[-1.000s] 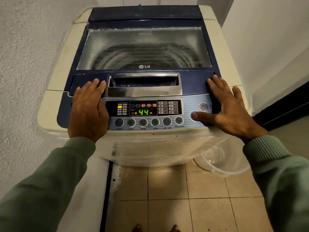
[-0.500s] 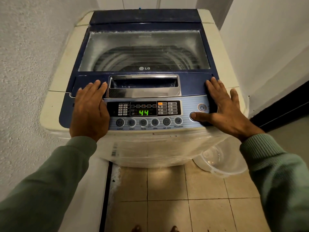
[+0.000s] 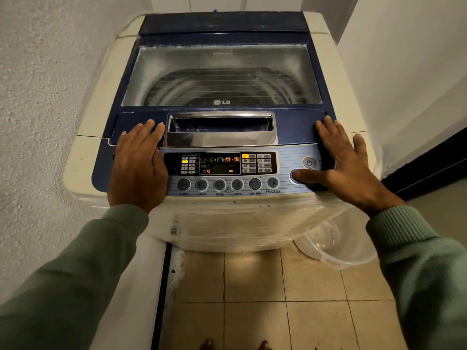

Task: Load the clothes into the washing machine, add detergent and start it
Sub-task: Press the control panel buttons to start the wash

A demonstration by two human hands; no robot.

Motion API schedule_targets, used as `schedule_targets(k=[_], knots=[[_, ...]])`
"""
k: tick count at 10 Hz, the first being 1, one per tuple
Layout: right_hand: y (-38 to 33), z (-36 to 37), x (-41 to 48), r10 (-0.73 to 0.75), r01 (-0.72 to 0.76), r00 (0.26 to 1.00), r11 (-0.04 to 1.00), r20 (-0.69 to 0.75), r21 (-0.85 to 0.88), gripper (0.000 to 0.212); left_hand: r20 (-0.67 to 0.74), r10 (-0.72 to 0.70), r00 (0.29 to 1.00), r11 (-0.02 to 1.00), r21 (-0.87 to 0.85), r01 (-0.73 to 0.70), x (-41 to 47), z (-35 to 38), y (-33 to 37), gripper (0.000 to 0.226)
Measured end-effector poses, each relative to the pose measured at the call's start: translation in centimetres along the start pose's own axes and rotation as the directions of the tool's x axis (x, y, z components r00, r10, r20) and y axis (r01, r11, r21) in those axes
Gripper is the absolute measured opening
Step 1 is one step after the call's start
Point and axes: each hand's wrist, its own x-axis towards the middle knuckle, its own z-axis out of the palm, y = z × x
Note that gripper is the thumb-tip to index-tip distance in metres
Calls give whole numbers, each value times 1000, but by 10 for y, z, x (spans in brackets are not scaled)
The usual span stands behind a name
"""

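A top-loading washing machine (image 3: 91, 117) with a dark blue top stands in front of me. Its glass lid (image 3: 222, 74) is down and the drum shows dimly through it. My left hand (image 3: 137, 168) lies flat on the left end of the control panel (image 3: 285, 157), fingers straight. My right hand (image 3: 346, 168) lies flat on the right end, its thumb pressing the round button (image 3: 294, 176) below the power button (image 3: 309, 162). The display (image 3: 219, 164) shows orange symbols; the green digits are dark. No clothes or detergent are in sight.
A clear plastic basin (image 3: 336, 243) sits on the tiled floor (image 3: 252, 286) at the machine's right front corner. A rough white wall (image 3: 38, 97) runs close on the left and a smooth wall (image 3: 404, 59) on the right. Clear plastic film wraps the machine's front.
The green "44" on the display has gone dark. Both hands stay where they were, the right thumb still on the round button. The camera has tilted slightly.
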Motion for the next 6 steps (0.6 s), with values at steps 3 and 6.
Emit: schedule_targets(k=[3, 6], knots=[[0, 0, 0, 8, -8, 1000, 1000, -2, 10, 109, 6, -2, 1000, 1000, 3, 2, -1, 1, -1, 48], [-3, 5, -1, 48, -41, 996, 995, -78, 89, 75, 9, -9, 1000, 1000, 6, 9, 0, -1, 1, 47]])
